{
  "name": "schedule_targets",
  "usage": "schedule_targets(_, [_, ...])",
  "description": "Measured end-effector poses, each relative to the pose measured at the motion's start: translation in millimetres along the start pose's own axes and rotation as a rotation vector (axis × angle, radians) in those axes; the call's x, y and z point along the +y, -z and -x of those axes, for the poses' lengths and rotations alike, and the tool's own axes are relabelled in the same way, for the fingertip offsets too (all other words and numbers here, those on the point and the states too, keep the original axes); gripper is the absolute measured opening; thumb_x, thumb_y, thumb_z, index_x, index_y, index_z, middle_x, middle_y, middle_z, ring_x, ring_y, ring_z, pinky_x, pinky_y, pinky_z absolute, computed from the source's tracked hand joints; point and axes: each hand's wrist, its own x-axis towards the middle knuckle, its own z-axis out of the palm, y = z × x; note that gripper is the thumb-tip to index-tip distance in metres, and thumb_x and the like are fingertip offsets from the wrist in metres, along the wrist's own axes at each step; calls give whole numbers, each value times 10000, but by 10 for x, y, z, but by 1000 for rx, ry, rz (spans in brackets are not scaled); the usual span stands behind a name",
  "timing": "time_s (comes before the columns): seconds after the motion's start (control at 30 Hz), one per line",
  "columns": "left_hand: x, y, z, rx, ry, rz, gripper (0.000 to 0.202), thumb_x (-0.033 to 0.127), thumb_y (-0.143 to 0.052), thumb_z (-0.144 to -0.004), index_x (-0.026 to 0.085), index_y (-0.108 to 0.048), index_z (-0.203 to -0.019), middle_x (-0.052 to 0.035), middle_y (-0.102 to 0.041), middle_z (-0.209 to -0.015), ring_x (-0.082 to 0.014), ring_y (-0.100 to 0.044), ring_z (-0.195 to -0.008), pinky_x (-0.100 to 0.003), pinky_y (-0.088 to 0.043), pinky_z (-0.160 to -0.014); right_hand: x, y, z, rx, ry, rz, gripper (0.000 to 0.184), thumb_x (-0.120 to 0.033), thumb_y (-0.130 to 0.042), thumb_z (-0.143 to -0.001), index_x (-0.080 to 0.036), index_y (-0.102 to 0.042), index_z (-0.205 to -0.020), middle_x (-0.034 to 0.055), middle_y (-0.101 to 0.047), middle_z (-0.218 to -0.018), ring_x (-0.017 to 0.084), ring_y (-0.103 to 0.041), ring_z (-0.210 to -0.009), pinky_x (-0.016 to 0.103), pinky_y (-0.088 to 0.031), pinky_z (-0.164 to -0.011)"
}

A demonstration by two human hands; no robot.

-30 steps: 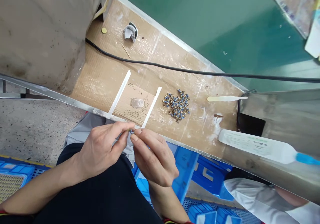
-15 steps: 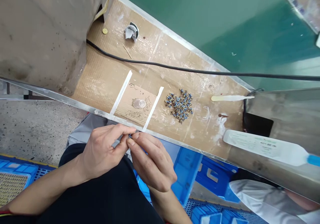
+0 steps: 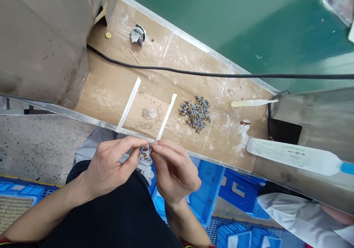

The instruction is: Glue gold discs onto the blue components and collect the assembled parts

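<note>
Although nearly hidden before, the brass-coloured piece (image 3: 143, 154) shows beside the left hand (image 3: 112, 163).

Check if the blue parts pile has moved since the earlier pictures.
No; the pile of blue parts keeps its place beside the nearest white tape.

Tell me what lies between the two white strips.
Head view: a cardboard piece bearing a clear lump and scattered dark bits lies between the white strips.
</note>
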Motion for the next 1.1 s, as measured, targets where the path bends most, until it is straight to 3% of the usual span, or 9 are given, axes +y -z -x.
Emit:
schedule_targets(0.1, [2, -9, -14, -7, -47, -32, 298, 74, -683, -1109, 202, -777, -1361, -22, -925, -1210, -145, -909, -1028, -210, -691, -986, -5, 2, -29, -43, -176, -84, 268, -71, -808, -1050, -282, -859, -1208, 48, -883, -1079, 231, -866, -979, 371, -746, -845])
schedule_targets(0.2, [-6, -25, -22, -10, -102, -69, 383, 59, -676, -1105, 198, -745, -1455, -55, -913, -1304, -173, -908, -1092, -265, -696, -1019, 10, -11, -19, -78, -261, -224, 229, -98, -807, -1059, -285, -863, -1179, 38, -884, -1086, 215, -855, -1004, 354, -728, -882])
schedule_targets(0.4, [5, -46, -25, -57, -147, -94, 545, 1, -615, -1080, 223, -705, -1570, -13, -893, -1027, -182, -873, -924, -325, -680, -881, 18, -15, 13, -90, -388, -349, 118, -159, -817, -1060, -266, -867, -1065, 30, -858, -959, 222, -832, -921, 361, -716, -840])
schedule_targets(0.57, [-17, -70, 0, -61, -128, -86, 600, -6, -599, -1067, 276, -731, -1581, -13, -901, -1089, -157, -812, -838, -317, -669, -852, 39, -13, 13, -92, -417, -406, 146, -127, -811, -1053, -263, -860, -1043, 12, -849, -947, 193, -813, -905, 330, -686, -852])
schedule_targets(0.63, [-54, -82, 11, -83, -27, -27, 579, 26, -616, -1075, 304, -759, -1563, -17, -911, -1177, -160, -840, -898, -310, -692, -892, 79, -23, 17, -103, -473, -426, 95, -174, -831, -1061, -258, -858, -1025, 19, -847, -963, 188, -810, -911, 318, -679, -839])
schedule_targets(0.7, [-100, -94, 13, -120, 189, 149, 490, 115, -668, -1109, 291, -772, -1554, -32, -921, -1201, -178, -878, -966, -309, -718, -934, 130, -36, 23, -125, -577, -481, 33, -258, -874, -1054, -246, -855, -1029, 24, -840, -961, 185, -804, -866, 317, -688, -799])
schedule_targets(0.8, [-163, -105, -4, -163, 510, 537, 420, 293, -779, -1127, 216, -776, -1540, -58, -924, -1058, -218, -905, -950, -341, -745, -950, 189, -51, 21, -160, -735, -629, 148, -356, -924, -1032, -233, -855, -1078, 2, -811, -891, 161, -759, -748, 306, -679, -709])
schedule_targets(0.93, [-197, -92, -57, -200, 682, 852, 434, 301, -854, -1070, 185, -792, -1485, -51, -899, -923, -207, -883, -844, -349, -742, -907, 184, -42, -21, -204, -784, -833, 145, -355, -918, -1045, -230, -851, -1070, -32, -771, -788, 146, -735, -694, 307, -665, -696])
schedule_targets(1.1, [-179, -66, -112, -258, 827, 975, 435, 252, -840, -1004, 163, -804, -1428, -45, -846, -781, -209, -842, -736, -333, -715, -774, 144, -14, -61, -264, -824, -938, 203, -419, -896, -1069, -229, -824, -1060, -42, -780, -714, 175, -777, -652, 368, -719, -745])
